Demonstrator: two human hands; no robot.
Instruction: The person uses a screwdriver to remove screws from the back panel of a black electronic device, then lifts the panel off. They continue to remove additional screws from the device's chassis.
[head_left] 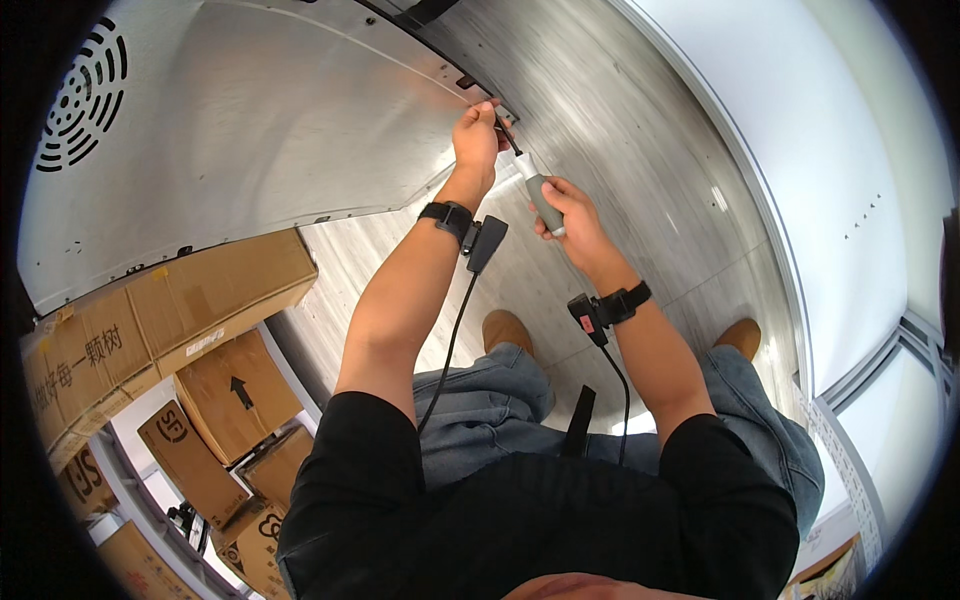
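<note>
My right hand (573, 215) is closed around the grey handle of a screwdriver (541, 196). Its dark shaft slants up and left toward the right-hand corner of a large silver metal panel (270, 120). At that corner my left hand (476, 140) is closed, with thumb and fingers pinched together beside the screwdriver's tip. What those fingers grip, and where exactly the tip rests, is hidden. A small greenish part (511, 117) shows just past my left fingertips.
The panel, with a round slotted vent at its left, lies over a long cardboard box (190, 310). More cardboard boxes (240, 395) sit on a rack at lower left. A white panel (800, 130) curves along the right. Cables hang from both wrist straps.
</note>
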